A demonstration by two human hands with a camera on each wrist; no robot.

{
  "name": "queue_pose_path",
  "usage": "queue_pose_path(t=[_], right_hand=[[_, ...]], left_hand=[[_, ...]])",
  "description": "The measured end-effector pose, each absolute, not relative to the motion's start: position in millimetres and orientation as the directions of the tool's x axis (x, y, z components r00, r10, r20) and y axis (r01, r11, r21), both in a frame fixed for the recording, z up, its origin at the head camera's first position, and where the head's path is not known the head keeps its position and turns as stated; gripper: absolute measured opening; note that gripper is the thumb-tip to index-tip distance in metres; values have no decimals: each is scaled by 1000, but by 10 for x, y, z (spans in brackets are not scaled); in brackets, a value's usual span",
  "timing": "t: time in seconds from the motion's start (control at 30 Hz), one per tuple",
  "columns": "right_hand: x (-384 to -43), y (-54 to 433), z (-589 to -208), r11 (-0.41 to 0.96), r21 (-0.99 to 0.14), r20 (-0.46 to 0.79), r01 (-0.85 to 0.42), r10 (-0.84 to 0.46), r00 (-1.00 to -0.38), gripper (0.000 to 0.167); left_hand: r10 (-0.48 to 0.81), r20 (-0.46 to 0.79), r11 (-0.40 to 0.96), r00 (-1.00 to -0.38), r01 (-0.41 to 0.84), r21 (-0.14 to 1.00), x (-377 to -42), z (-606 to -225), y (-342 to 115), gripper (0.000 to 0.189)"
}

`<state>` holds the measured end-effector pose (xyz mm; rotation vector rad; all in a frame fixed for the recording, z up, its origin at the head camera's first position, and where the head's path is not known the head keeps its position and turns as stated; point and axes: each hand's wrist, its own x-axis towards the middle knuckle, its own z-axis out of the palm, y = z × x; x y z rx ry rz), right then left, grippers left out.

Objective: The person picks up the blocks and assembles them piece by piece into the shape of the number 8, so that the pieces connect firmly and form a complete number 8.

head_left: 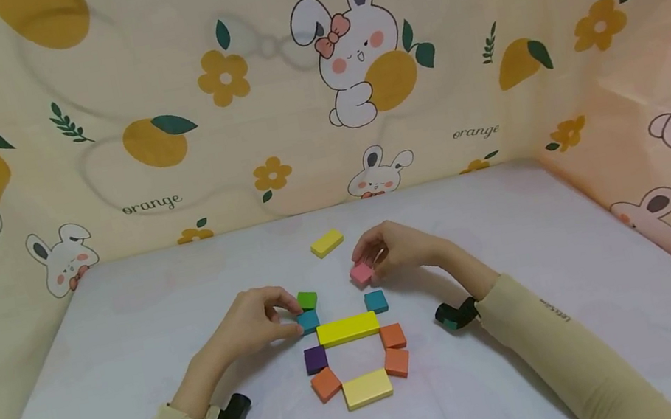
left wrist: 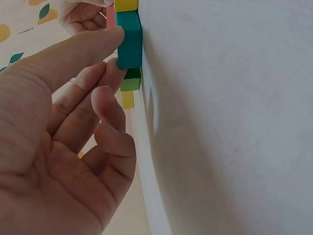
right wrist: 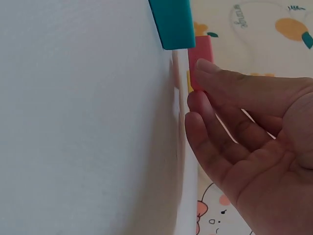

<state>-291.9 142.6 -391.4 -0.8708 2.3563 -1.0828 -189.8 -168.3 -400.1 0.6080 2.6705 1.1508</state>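
Note:
My left hand [head_left: 255,319] pinches a teal block [head_left: 308,321] at its left side, thumb on one corner and a fingertip by another. A green block [head_left: 307,300] sits just behind that teal one. In the left wrist view the thumb presses on the teal block [left wrist: 129,40], with the green block [left wrist: 131,81] beyond it. My right hand [head_left: 401,246] holds a pink block [head_left: 361,274] between thumb and fingers, also seen as a pink block [right wrist: 201,56] in the right wrist view. A second teal block [head_left: 376,302] lies in front of the pink one.
A bright yellow bar [head_left: 348,329] lies below the teal blocks. Nearer are a purple block [head_left: 316,360], orange blocks [head_left: 393,336] and a pale yellow bar [head_left: 368,389], forming a ring with it. Another yellow bar [head_left: 327,244] lies farther back on the white table [head_left: 143,303].

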Motion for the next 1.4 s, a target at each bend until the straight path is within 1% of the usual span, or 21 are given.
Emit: queue_pose_path(t=[0.3,0.5,0.73,1.4], right_hand=[[-2872,1377,-3899,504,-767,-121,-396,-721,-682,34],[-2878,1372,-3895,500,-781,-142,-374,-726,-673,36],[-2881,1375,-3913,484,-783,-122,-391,-736,-666,34],[-2885,1395,-3912,471,-794,-134,-384,-753,-644,33]], left_hand=[[422,1,620,-907,289,729,-1896,-4002,-1681,25],[428,4,610,-904,293,736,-1902,-4011,-1696,25],[424,7,613,-906,293,734,-1904,-4020,-1701,25],[432,-2,609,-902,290,738,-1906,-4020,-1699,25]])
